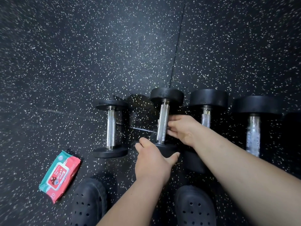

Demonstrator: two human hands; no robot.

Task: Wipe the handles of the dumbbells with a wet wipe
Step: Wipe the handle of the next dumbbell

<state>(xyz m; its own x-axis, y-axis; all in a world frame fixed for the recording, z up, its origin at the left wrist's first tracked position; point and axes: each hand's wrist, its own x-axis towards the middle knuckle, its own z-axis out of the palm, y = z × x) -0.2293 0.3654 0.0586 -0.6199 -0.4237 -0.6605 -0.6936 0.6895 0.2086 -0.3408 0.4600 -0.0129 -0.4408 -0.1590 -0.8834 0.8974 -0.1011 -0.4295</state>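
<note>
Right hand (pixel 182 128): grip curled against the right side of the second dumbbell's handle (pixel 162 122), fingertips touching the knurled steel, thumb side hidden. Can't tell if it is fully clamped round the bar. No wipe visible in it.

Left hand (pixel 153 160): grip spread wide, cupped over the near head (pixel 164 148) of the same dumbbell, thumb out to the right along the rubber, fingers bent over the left edge. Palm down, forearm coming in from bottom centre. Right forearm comes in diagonally from lower right, crossing the near head of the third dumbbell (pixel 206 110).

Relative to the second dumbbell: small dumbbell (pixel 110 128) just left, thin flat heads; third just right; fourth (pixel 254 124) further right, its handle wrapped in something shiny. All four lie on the floor (pixel 81 54), handles pointing away from the person. Heads round, black, matte; handles chrome, knurled.

Wipes pack (pixel 59 175): well left and nearer, flat soft pouch, teal and red, lid shut, on the floor. Floor is black rubber, white-speckled. Black perforated clogs (pixel 89 204) nearest the person.
</note>
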